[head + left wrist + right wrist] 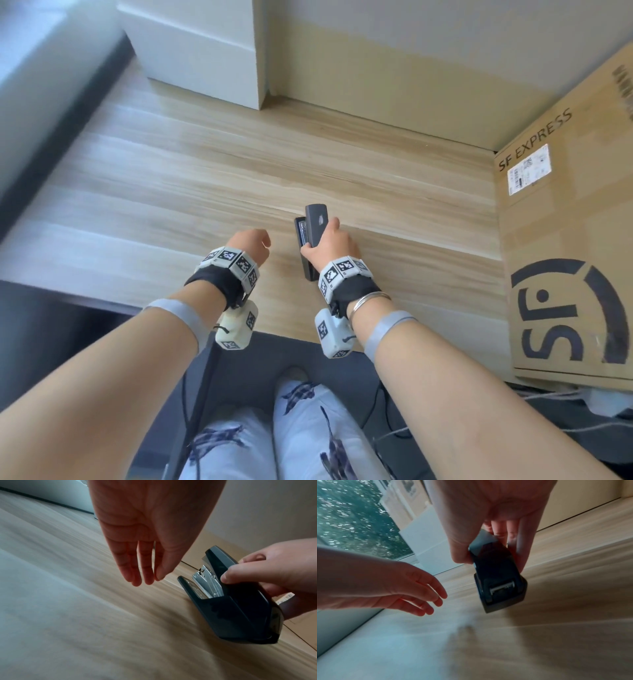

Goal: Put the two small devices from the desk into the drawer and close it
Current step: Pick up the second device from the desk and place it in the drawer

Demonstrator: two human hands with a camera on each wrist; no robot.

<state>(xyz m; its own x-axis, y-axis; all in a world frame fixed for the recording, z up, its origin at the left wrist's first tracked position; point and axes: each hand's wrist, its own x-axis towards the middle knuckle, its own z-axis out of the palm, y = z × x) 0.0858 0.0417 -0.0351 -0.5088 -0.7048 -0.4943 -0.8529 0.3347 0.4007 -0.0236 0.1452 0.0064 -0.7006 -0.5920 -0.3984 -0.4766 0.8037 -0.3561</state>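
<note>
One small device shows: a black stapler [312, 236], its top arm lifted off the base so the metal magazine [205, 584] is bare. My right hand [330, 245] grips its top arm between thumb and fingers, above the wooden desk [205, 171]. In the right wrist view the stapler [498, 577] hangs tilted under that hand [488, 513], hinge end low over the wood. My left hand [251, 241] hovers just left of it, empty, with fingers [135, 568] straight and pointing down. No second device and no drawer is in view.
A large SF Express cardboard box [565, 240] stands along the desk's right side. A white block [205, 51] sits at the back left by the wall, and a window [351, 520] lies to the left. My knees [291, 428] and some cables [394, 435] are below the desk's front edge.
</note>
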